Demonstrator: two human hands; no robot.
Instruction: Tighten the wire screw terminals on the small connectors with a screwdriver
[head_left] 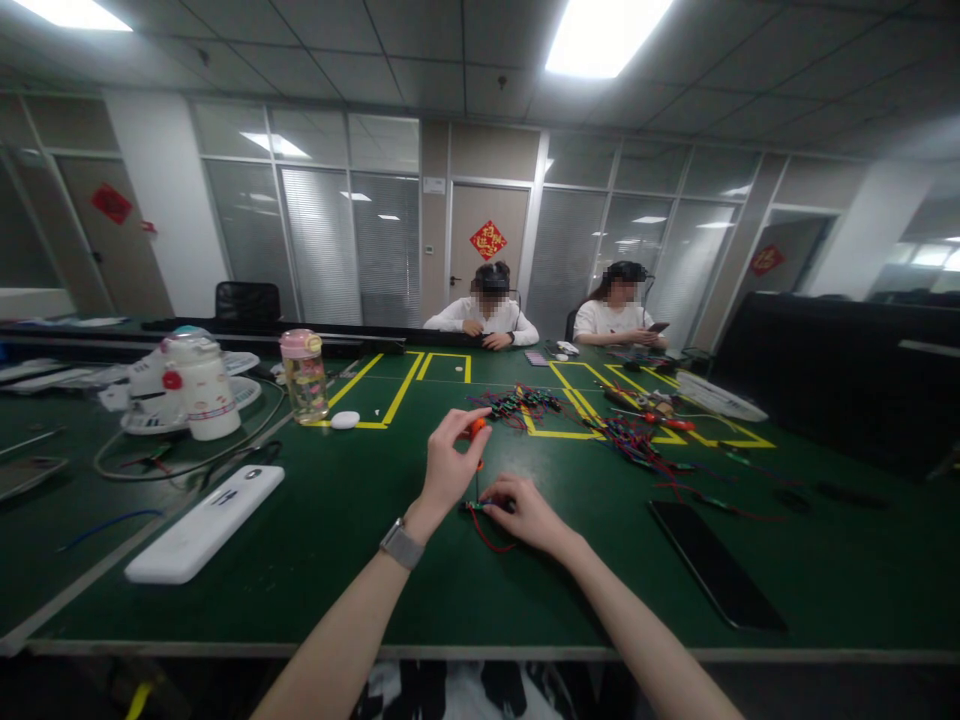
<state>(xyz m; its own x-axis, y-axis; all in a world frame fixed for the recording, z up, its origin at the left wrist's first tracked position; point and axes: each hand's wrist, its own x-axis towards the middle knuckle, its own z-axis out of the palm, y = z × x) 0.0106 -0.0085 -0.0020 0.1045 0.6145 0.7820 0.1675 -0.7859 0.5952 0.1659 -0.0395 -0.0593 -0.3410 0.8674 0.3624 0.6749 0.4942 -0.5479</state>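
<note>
My left hand (pixel 450 460), with a watch on its wrist, is closed around the orange handle of a screwdriver (pixel 478 428). The thin dark shaft points down, its tip at or close to a small green circuit board (pixel 472 507). Low over the table, my right hand (pixel 525 512) pinches that board by its right side. A red wire (pixel 487 538) curls from the board onto the green table (pixel 465 600). Just beyond my hands lies a heap of small boards with red and dark wires (pixel 525 402).
To the right are a second wire heap (pixel 634 440) and a black phone (pixel 716 565). On the left lie a white oblong device (pixel 206 525), a white jug (pixel 206 390) and a pink-lidded bottle (pixel 304 380). Two people sit across the table, which carries yellow tape outlines (pixel 405 390).
</note>
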